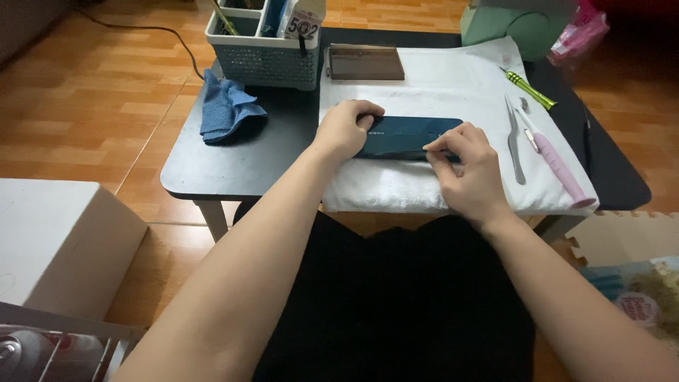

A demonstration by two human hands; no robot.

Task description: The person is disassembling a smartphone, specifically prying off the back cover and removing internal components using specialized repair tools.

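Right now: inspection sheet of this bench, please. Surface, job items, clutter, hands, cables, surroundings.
Surface: small dark table, white towel spread over its middle.
Job's things: dark blue phone lying flat on the towel.
Clutter: tweezers, pink tool, green screwdriver, brown tray, blue cloth, grey basket.
Grippers: left hand presses the phone's left end; right hand pinches at its near edge.
Cables: black cord on the floor.
Surroundings: wooden floor, white box.
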